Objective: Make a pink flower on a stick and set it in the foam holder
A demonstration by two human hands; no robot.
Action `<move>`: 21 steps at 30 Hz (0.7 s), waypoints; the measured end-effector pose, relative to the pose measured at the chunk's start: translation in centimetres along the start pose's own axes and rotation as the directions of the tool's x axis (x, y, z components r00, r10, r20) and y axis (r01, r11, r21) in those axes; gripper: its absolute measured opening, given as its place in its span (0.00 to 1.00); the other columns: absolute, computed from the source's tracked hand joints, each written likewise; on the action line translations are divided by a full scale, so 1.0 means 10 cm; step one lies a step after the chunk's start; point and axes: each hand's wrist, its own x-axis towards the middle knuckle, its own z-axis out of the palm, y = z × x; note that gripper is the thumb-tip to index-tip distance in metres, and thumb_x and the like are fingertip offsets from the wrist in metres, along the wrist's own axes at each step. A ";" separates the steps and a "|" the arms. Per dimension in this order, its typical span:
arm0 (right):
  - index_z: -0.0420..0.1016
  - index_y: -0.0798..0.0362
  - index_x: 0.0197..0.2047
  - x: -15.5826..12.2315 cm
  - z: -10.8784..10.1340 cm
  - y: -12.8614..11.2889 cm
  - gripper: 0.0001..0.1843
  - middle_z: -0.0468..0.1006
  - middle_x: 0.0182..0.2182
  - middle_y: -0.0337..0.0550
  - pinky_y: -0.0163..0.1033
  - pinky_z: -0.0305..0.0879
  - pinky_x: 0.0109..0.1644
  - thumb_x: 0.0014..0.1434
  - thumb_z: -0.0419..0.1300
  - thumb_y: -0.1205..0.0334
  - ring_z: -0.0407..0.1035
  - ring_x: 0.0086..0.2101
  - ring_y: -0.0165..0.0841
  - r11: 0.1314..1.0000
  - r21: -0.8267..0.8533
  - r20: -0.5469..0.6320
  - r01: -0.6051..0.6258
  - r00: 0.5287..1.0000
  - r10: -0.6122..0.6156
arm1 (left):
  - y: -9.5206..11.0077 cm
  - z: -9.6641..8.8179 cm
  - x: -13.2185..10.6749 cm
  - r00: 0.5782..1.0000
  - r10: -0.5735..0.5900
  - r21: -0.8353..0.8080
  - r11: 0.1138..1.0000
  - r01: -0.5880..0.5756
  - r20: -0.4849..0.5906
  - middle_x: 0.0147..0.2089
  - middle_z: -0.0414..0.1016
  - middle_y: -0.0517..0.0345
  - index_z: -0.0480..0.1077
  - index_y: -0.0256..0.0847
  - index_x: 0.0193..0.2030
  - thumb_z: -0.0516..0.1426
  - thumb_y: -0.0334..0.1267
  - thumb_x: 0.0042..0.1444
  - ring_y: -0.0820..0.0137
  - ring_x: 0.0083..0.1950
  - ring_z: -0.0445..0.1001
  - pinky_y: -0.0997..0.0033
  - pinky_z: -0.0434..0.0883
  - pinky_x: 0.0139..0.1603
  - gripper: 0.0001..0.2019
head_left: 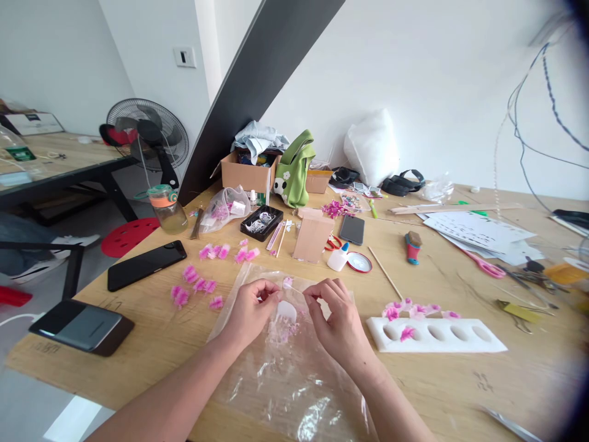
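My right hand [335, 316] pinches the end of a thin white strand [297, 289], perhaps a fine stick or a thread. The strand runs left toward a small pale pink-white flower piece [288, 282] between my hands. My left hand [253, 310] is closed in a pinch beside that piece; what lies between its fingertips is too small to make out. Below my fingers, a white rounded piece [286, 312] and pinkish-white scraps [281, 333] rest on a clear plastic sheet [294, 380].
Pink petal clusters [200, 285] lie left, near two phones [147, 265]. A white tray with round hollows [460, 344] holds a pink petal at right. Behind are a glue bottle [338, 258], cardboard stand [313, 236], black box [261, 223] and drink bottle [168, 212]. Scissors [508, 423] lie front right.
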 end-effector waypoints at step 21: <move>0.69 0.51 0.34 0.00 0.00 0.03 0.09 0.71 0.30 0.41 0.42 0.59 0.41 0.65 0.51 0.69 0.62 0.35 0.36 1.000 -0.015 0.003 0.018 1.000 -0.018 | -0.09 0.00 0.03 0.999 -0.037 -0.071 0.997 0.034 -0.032 0.20 0.68 0.63 0.73 0.40 0.28 0.60 0.44 0.50 0.74 0.21 0.63 0.74 0.59 0.22 0.09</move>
